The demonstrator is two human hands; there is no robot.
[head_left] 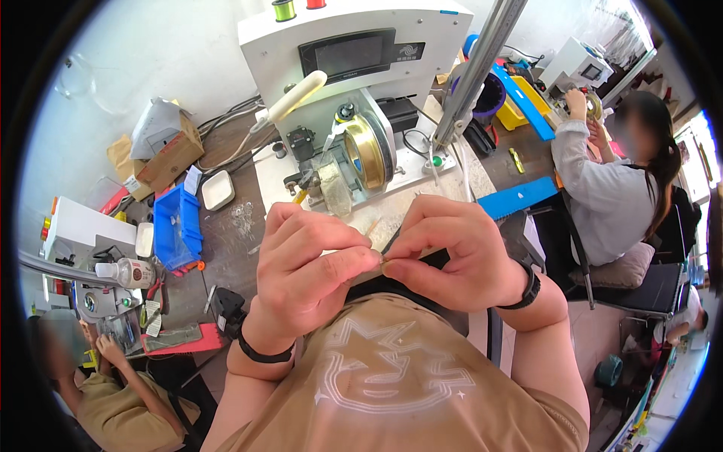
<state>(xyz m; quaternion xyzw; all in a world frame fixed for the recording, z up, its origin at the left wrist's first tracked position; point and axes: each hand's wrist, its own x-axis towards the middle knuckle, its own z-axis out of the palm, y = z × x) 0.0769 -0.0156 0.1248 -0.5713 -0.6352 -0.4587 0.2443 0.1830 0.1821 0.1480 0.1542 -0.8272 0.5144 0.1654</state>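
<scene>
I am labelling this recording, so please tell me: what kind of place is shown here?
Probably a small workshop for assembly work. A white benchtop machine with a brass-coloured wheel stands on a cluttered workbench, a blue parts bin beside it. The left hand and right hand pinch a small part.

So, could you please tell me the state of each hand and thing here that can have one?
Left hand: closed, fingertips pinching a small part.
Right hand: closed, pinching the same small part from the other side.
Machine screen: dark.
Brass spool: mounted on the machine, upright on edge.
Blue bin: open on the bench; contents unclear.
White tray: lying flat, looks empty.
</scene>
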